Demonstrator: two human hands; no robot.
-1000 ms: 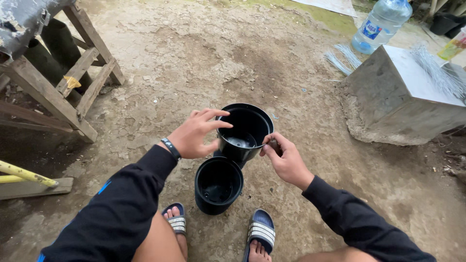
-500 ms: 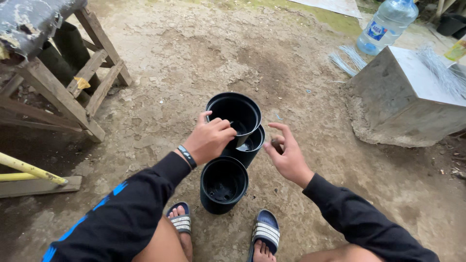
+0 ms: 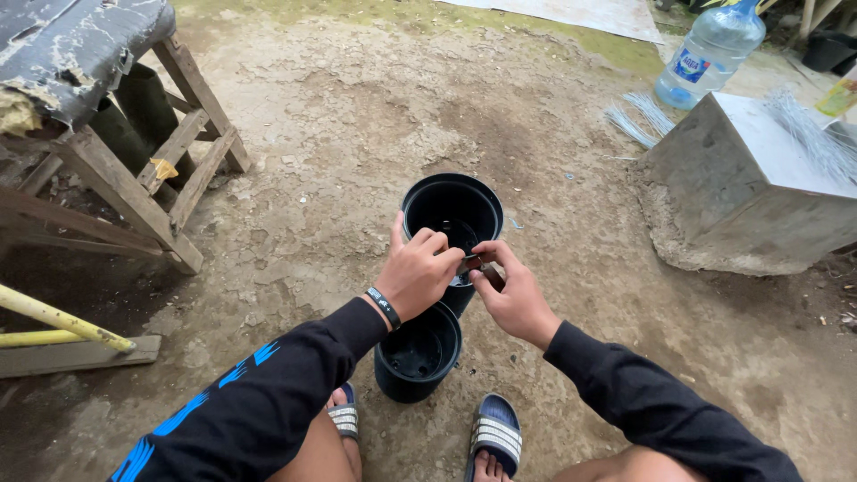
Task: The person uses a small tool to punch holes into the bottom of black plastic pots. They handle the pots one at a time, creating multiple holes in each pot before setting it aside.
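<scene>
Here the left hand (image 3: 420, 268) grips the near rim of the upper pot (image 3: 451, 214), the right hand (image 3: 509, 290) pinches that rim too; a second pot (image 3: 417, 353) stands below on the ground.

Glossy black plastic pots (image 3: 451, 210) on rough, cracked dirt ground (image 3: 357, 134).

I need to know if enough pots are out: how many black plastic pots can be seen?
2. One black pot is held up at its rim by the left hand and right hand; the other pot stands on the dirt below them. More may be nested inside.
</scene>
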